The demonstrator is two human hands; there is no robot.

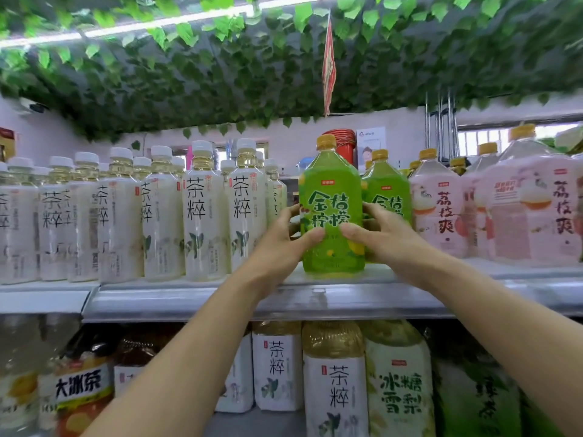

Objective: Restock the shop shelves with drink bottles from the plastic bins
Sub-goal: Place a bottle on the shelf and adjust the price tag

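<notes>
Both hands grasp the square green plastic bottle with the yellow cap (pixel 331 197), which appears to stand upright at the front edge of the grey metal top shelf (pixel 220 298): the left hand (pixel 284 244) wraps its left side and the right hand (pixel 378 234) its right, thumbs on the label. Just behind and to the right of that bottle is a second green bottle (pixel 389 190), with white-labelled tea bottles (pixel 202 209) to its left and pink-labelled bottles (pixel 441 209) to its right. The shelf looks largely stocked and this bottle nearly placed, needing only release; the bins are out of view, so how much remains cannot be judged.
</notes>
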